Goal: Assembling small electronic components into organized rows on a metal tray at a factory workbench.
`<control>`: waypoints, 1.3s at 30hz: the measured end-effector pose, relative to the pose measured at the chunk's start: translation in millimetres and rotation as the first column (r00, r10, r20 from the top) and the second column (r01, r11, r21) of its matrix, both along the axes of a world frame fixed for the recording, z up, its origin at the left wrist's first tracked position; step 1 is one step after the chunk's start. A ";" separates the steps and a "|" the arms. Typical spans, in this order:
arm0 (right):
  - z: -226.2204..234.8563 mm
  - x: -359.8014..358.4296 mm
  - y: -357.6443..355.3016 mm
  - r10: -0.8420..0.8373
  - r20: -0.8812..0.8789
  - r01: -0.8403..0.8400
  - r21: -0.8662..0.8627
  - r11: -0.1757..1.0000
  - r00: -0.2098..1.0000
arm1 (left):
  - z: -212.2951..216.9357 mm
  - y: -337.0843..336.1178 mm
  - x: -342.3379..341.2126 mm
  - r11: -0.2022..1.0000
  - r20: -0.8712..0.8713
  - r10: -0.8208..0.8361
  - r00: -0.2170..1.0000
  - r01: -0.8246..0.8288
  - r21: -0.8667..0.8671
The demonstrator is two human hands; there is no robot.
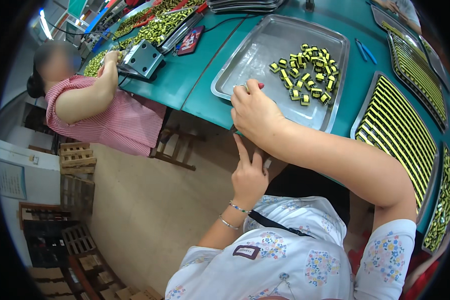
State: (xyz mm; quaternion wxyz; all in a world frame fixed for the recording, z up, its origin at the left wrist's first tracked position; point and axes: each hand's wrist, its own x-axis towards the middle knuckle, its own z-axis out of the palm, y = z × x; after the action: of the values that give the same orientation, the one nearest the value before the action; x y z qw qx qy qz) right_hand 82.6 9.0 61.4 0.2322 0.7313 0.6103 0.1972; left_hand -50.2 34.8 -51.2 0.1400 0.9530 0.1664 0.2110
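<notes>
My right hand [255, 112] is at the near left rim of a shallow metal tray [245, 55], fingers curled and pressed together. Whatever they pinch is hidden behind the hand. Just below it is my left hand [250, 177], its index finger stretched up toward the underside of the right hand and set apart from the thumb side. A small pale piece shows beside the left hand, too unclear to name. Inside the tray, on its right half, lies a loose heap of small yellow-and-black transformers [305, 75].
Trays packed with rows of transformers [400, 135] line the right side. Blue-handled pliers [366, 51] lie beyond my tray on the green table [200, 95]. To the left, a co-worker [90, 105] works at a metal block fixture [142, 60] before heaped transformers [160, 30].
</notes>
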 end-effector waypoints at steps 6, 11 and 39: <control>-2.4 5.7 -12.2 0.009 -0.117 -0.001 0.072 0.997 0.993 | -10.7 20.2 -24.1 0.992 0.059 -0.065 0.996 0.071 -0.104; 3.4 15.9 -31.0 0.060 -0.328 0.018 0.230 0.973 0.943 | -3.9 37.5 -27.9 0.995 0.329 -0.065 0.942 0.086 -0.048; 40.7 23.2 -160.0 0.013 -0.597 0.215 0.309 0.926 0.802 | -8.1 60.5 -19.8 0.955 0.183 -0.229 0.956 0.183 0.235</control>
State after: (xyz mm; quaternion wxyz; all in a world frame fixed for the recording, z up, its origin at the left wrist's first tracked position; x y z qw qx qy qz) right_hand 105.8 -151.0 102.1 -0.0966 0.8178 0.5644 0.0570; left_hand -70.0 95.4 -59.4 0.0740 0.9474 0.0263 0.3103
